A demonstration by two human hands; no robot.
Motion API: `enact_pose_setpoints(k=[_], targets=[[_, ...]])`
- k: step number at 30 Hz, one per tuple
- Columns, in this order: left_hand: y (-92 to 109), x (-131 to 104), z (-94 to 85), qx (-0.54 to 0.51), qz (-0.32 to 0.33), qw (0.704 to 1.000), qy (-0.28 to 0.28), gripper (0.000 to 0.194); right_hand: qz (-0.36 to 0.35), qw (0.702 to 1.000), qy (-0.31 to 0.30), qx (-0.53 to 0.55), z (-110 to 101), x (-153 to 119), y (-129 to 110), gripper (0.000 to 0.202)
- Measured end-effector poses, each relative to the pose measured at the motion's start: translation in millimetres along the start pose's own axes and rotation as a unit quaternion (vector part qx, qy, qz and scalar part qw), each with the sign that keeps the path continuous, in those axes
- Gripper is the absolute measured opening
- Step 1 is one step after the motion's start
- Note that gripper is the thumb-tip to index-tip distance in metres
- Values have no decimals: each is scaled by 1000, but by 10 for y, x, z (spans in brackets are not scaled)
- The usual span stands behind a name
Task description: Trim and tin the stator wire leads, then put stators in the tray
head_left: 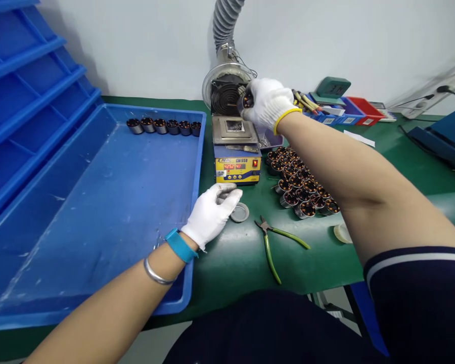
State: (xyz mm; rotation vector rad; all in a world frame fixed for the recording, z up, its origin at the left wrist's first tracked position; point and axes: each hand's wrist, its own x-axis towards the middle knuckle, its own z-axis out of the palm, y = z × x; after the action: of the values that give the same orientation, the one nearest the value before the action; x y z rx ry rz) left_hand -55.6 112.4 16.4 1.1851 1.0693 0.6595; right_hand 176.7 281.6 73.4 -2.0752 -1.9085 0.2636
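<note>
Right hand point(268, 103) grips motor stator point(247, 100) above solder pot point(235, 132).

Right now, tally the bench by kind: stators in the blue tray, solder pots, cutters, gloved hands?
Stators in the blue tray, back row: 6
Solder pot: 1
Green-handled cutters: 1
Gloved hands: 2, left hand and right hand
Total: 10

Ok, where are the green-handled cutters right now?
The green-handled cutters lie on the green mat near its front edge, just right of the left hand and in front of the cluster of wound stators.
</note>
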Motion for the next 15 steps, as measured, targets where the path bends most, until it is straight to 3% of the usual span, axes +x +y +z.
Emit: enact_pose_setpoints(k=[3, 8, 12, 15], targets=[[11, 3, 3, 8, -5, 1000, -5, 48, 38, 997, 20, -59, -15, -39, -56, 64], [23, -3, 2, 16, -4, 1000, -5, 47, 59, 998, 2, -8, 122, -66, -135, 35], [24, -3, 7, 12, -9, 1000, -3, 50, 77, 996, 15, 37, -9, -155, -164, 41], [48, 0, 16, -9, -14, 1000, 4, 53, 82, 991, 24, 100, -101, -371, -163, 51]])
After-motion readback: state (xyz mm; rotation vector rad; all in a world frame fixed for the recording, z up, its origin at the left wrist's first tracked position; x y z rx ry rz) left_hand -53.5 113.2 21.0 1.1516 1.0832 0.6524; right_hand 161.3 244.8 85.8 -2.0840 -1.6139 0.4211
